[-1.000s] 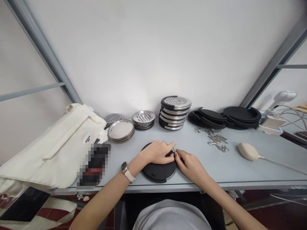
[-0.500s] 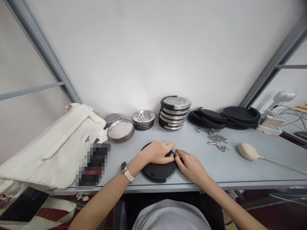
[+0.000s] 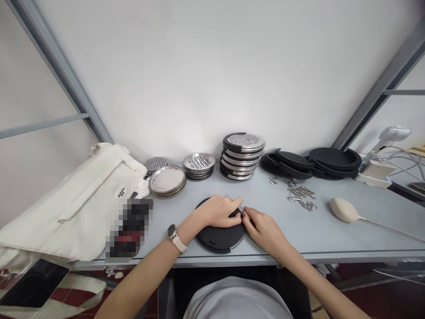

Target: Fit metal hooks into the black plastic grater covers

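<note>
A round black disc [image 3: 219,238] with a metal rim showing at its lower right lies flat near the front edge of the desk. Across its upper part rests my left hand [image 3: 221,212], fingers curled at the disc's right side and gripping it there. My right hand [image 3: 265,228] meets it at that rim, thumb and forefinger pinched together. A thin metallic bit [image 3: 241,208] shows between the two hands; the fingers hide most of it, so its kind cannot be made out.
Behind the hands stand flat metal discs [image 3: 168,179], grater discs [image 3: 199,164], a tall stack of black-edged grater discs [image 3: 244,155] and black discs [image 3: 334,161]. Metal clasps [image 3: 300,191] lie loose at right, near a beige corded device [image 3: 344,210]. A white bag [image 3: 76,204] fills the left.
</note>
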`<state>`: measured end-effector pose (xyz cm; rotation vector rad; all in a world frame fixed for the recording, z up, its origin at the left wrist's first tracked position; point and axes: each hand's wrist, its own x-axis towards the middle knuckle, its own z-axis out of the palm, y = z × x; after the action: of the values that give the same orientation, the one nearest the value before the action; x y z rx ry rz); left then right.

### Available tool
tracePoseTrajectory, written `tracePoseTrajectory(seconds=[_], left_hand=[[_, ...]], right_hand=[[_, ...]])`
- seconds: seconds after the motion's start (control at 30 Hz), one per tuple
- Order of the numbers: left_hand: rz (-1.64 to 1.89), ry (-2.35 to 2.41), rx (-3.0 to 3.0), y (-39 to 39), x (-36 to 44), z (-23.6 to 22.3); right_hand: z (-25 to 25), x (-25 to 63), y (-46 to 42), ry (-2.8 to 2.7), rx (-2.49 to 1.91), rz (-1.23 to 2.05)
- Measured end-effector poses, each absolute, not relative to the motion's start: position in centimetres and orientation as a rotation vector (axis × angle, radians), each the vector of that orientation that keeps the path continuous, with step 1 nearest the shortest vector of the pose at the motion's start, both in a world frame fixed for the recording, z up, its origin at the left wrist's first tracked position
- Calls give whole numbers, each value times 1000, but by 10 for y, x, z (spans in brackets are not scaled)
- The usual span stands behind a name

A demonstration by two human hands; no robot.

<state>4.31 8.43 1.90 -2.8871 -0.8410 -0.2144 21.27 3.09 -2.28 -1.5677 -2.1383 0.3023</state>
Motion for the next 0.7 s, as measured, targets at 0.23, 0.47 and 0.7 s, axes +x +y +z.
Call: tracePoseTrajectory(seconds=[0.23, 0.47, 0.7], left_hand=[[-204, -836, -2866, 84, 43, 19], [-208, -837, -2872, 84, 43, 18], [-218, -828, -2858, 85, 44, 18]], right_hand=[[-23, 212, 31, -2139, -1562, 271], [-24, 213, 32, -2155, -1569, 268], [-24, 213, 31, -2148, -1573, 265]])
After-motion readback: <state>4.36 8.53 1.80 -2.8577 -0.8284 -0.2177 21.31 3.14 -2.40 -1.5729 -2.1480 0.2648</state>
